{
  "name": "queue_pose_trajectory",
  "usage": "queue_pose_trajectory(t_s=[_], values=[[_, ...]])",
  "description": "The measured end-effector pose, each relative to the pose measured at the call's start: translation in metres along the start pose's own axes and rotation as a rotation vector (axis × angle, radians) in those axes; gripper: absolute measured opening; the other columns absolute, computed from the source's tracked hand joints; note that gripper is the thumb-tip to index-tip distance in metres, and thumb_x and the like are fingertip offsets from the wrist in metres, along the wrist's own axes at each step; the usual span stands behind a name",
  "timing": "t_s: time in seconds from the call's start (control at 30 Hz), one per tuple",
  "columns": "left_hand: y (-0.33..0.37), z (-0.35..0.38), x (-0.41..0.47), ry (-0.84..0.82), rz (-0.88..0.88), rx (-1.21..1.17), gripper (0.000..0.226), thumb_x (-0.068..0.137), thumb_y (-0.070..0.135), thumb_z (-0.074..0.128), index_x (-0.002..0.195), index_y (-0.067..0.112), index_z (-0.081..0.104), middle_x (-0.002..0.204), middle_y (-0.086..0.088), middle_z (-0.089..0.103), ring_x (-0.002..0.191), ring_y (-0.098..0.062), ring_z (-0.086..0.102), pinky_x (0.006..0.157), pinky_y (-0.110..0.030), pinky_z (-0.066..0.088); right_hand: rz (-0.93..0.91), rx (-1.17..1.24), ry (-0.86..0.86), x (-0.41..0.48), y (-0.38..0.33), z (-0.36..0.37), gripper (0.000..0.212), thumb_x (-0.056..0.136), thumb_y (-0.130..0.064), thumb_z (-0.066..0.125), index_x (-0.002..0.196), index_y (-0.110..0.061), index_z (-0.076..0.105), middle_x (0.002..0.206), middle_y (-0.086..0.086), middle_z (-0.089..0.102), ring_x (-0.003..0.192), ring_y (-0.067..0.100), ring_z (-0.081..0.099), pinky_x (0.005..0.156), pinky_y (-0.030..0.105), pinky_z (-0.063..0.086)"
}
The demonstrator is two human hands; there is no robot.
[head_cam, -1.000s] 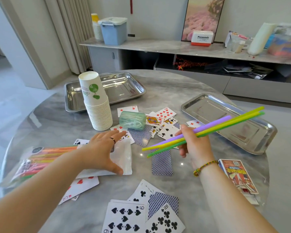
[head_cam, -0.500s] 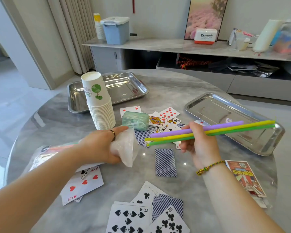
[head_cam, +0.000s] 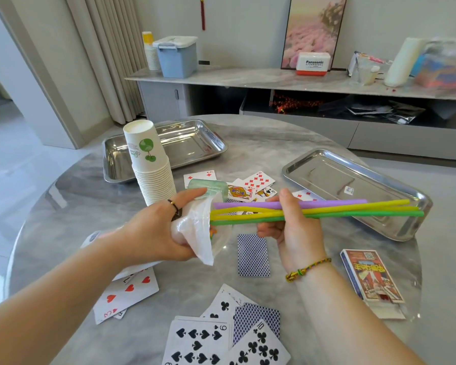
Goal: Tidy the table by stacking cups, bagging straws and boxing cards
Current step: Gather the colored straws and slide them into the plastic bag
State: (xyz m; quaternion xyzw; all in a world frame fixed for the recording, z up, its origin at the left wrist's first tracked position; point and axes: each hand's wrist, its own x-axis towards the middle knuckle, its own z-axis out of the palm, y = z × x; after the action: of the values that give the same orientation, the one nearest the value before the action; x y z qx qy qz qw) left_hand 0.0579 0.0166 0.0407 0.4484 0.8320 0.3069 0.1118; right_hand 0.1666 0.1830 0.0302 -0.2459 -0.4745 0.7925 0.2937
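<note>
My left hand (head_cam: 157,233) grips the mouth of a clear plastic bag (head_cam: 199,233), lifted off the table, with orange straws dimly visible inside. My right hand (head_cam: 294,230) pinches a bundle of purple, yellow and green straws (head_cam: 353,208) held level, their left tips at the bag's opening. A tall stack of white paper cups (head_cam: 150,167) stands upside down behind my left hand. Playing cards (head_cam: 253,255) lie scattered, face up and face down. The red card box (head_cam: 371,276) lies at the right.
Two steel trays sit on the round marble table (head_cam: 248,143): one at the back left (head_cam: 190,138), one at the right (head_cam: 327,175) under the straws. A green translucent container (head_cam: 213,187) lies beside the cups. A sideboard with boxes stands beyond.
My left hand has picked the bag up from the table and turned its mouth to the right. My right hand has levelled the straws and brought their tips to the opening.
</note>
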Motion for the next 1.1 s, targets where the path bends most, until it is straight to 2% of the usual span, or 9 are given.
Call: queue_pose_trajectory(t_s=[0.13,0.2,0.3,0.47,0.63,0.83,0.93,1.03,1.1], values=[[0.002,0.005,0.003,-0.002,0.006,0.018,0.084,0.037,0.058,0.058,0.113,0.058,0.022,0.095,0.028,0.055,0.086,0.001,0.058,0.076,-0.002,0.043,-0.039,-0.043,0.002,-0.001,-0.002,0.0,0.033,0.092,-0.017,0.045,0.062,-0.009,0.054,0.034,0.001,0.054,0.027,0.007,0.049,0.033,0.017,0.044],[0.002,0.005,0.003,-0.012,-0.007,0.024,0.084,0.037,0.058,0.058,0.112,0.059,0.021,0.095,0.035,0.048,0.087,0.011,0.054,0.072,0.005,0.036,-0.05,-0.043,0.002,-0.001,-0.004,-0.001,0.034,0.093,-0.017,0.045,0.061,-0.009,0.054,0.034,0.001,0.054,0.027,0.008,0.049,0.032,0.016,0.044],[0.002,0.005,0.003,-0.006,-0.006,-0.011,0.081,0.039,0.058,0.061,0.112,0.061,0.024,0.095,0.039,0.048,0.089,0.02,0.051,0.074,0.003,0.038,-0.093,-0.046,0.007,0.0,-0.009,-0.005,0.035,0.093,-0.017,0.045,0.06,-0.009,0.053,0.033,0.001,0.054,0.026,0.008,0.048,0.032,0.015,0.042],[0.002,0.005,0.004,-0.021,-0.01,0.023,0.081,0.039,0.056,0.062,0.11,0.063,0.023,0.093,0.039,0.047,0.088,0.018,0.051,0.075,-0.001,0.04,-0.164,-0.092,-0.01,-0.001,-0.009,-0.005,0.035,0.092,-0.015,0.046,0.058,-0.009,0.054,0.034,0.001,0.053,0.027,0.008,0.048,0.033,0.016,0.043],[0.004,0.006,0.004,-0.035,-0.019,0.054,0.084,0.039,0.058,0.061,0.113,0.062,0.022,0.101,0.034,0.046,0.098,-0.004,0.054,0.091,-0.024,0.044,-0.184,-0.124,-0.024,0.0,-0.009,-0.007,0.034,0.091,-0.015,0.048,0.058,-0.009,0.054,0.034,0.0,0.053,0.027,0.009,0.048,0.034,0.014,0.041],[0.009,0.019,0.006,-0.036,-0.001,0.329,0.112,0.034,0.069,0.039,0.139,0.038,0.019,0.123,0.017,0.046,0.118,-0.007,0.041,0.085,-0.005,0.019,-0.105,-0.153,-0.118,-0.008,-0.004,0.002,0.032,0.091,-0.014,0.048,0.059,-0.011,0.054,0.036,-0.001,0.054,0.028,0.009,0.049,0.034,0.017,0.045],[0.013,0.027,0.009,-0.037,0.026,0.347,0.11,0.036,0.069,0.038,0.14,0.037,0.019,0.134,0.014,0.045,0.124,-0.007,0.04,0.089,-0.007,0.018,0.008,-0.139,-0.156,-0.012,0.006,0.006,0.033,0.092,-0.015,0.047,0.06,-0.012,0.055,0.038,-0.003,0.056,0.033,0.008,0.053,0.036,0.018,0.046],[0.016,0.036,0.013,-0.034,0.033,0.369,0.11,0.037,0.07,0.035,0.14,0.038,0.016,0.134,0.012,0.046,0.124,-0.008,0.041,0.093,-0.012,0.021,0.068,-0.229,-0.158,-0.011,0.02,0.009,0.032,0.089,-0.02,0.053,0.057,-0.021,0.054,0.042,-0.012,0.056,0.052,0.007,0.054,0.05,0.018,0.045],[0.017,0.039,0.014,-0.032,0.03,0.374,0.109,0.037,0.07,0.035,0.14,0.039,0.016,0.134,0.013,0.046,0.122,-0.008,0.042,0.092,-0.012,0.022,0.092,-0.276,-0.152,-0.011,0.02,0.011,0.029,0.084,-0.029,0.061,0.058,-0.021,0.052,0.039,-0.014,0.051,0.049,0.002,0.049,0.049,0.014,0.039]])
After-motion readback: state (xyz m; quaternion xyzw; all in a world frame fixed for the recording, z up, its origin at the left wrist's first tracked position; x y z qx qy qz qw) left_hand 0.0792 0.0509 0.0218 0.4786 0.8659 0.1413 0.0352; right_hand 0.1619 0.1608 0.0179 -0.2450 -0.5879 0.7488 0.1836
